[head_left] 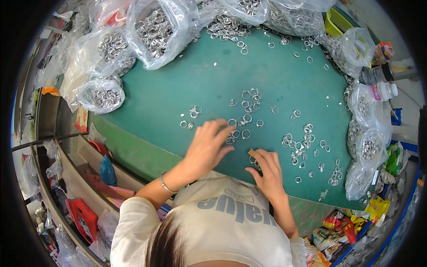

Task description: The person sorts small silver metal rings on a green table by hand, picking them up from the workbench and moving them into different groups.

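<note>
Silver-coloured rings lie in loose groups on a green tabletop [164, 93]. My left hand [207, 144] reaches over the middle group of rings [246, 134], its fingers stretched out and slightly blurred. The fingertips are at the group's near left side, partly covering some rings. Close to the table's near edge is my right hand [268, 172], thumb and index finger apart. A tan wrap [252, 153] covers its index fingertip. Just beside that fingertip, a ring [252, 159] shows in part. I see nothing held in either hand.
Clear plastic bags full of rings [154, 33] line the far edge, with more bags [369, 149] down the right. Other ring clusters [307, 135] lie right of my hands, and a small one [194, 110] lies left. An open drawer [95, 167] is at the lower left.
</note>
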The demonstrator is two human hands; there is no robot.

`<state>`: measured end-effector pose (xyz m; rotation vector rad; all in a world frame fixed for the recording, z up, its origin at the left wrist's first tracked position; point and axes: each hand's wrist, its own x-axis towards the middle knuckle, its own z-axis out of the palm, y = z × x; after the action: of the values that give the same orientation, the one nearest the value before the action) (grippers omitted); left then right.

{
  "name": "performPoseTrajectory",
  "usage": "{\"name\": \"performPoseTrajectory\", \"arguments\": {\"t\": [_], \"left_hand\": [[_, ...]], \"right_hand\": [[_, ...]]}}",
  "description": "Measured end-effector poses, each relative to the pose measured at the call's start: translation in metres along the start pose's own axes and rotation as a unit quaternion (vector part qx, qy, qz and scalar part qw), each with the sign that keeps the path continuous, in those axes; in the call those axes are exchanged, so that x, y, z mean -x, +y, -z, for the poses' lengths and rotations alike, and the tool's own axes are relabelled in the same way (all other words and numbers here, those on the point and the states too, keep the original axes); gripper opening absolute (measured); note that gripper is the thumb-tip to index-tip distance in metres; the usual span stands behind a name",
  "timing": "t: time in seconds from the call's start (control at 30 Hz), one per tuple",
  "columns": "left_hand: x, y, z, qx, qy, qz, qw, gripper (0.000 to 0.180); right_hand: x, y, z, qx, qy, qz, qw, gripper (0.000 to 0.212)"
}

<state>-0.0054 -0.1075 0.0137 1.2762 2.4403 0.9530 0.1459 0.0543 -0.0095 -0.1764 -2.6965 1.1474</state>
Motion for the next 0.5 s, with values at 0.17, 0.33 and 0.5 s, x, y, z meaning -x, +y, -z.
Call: {"name": "performPoseTrajectory", "arguments": {"t": [0.17, 0.33, 0.5], "left_hand": [[0.010, -0.008, -0.032, 0.028, 0.015, 0.019, 0.999, 0.044], [0.017, -0.015, -0.024, 0.014, 0.028, 0.020, 0.999, 0.037], [0.014, -0.005, -0.007, 0.022, 0.073, 0.081, 0.994, 0.040]], "right_hand": [[0.005, 0.011, -0.016, -0.024, 0.037, 0.004, 0.999, 0.044], [-0.025, 0.001, -0.026, 0.003, 0.120, -0.022, 0.992, 0.042], [-0.031, 0.003, -0.025, 0.051, 0.015, -0.002, 0.999, 0.046]]}}
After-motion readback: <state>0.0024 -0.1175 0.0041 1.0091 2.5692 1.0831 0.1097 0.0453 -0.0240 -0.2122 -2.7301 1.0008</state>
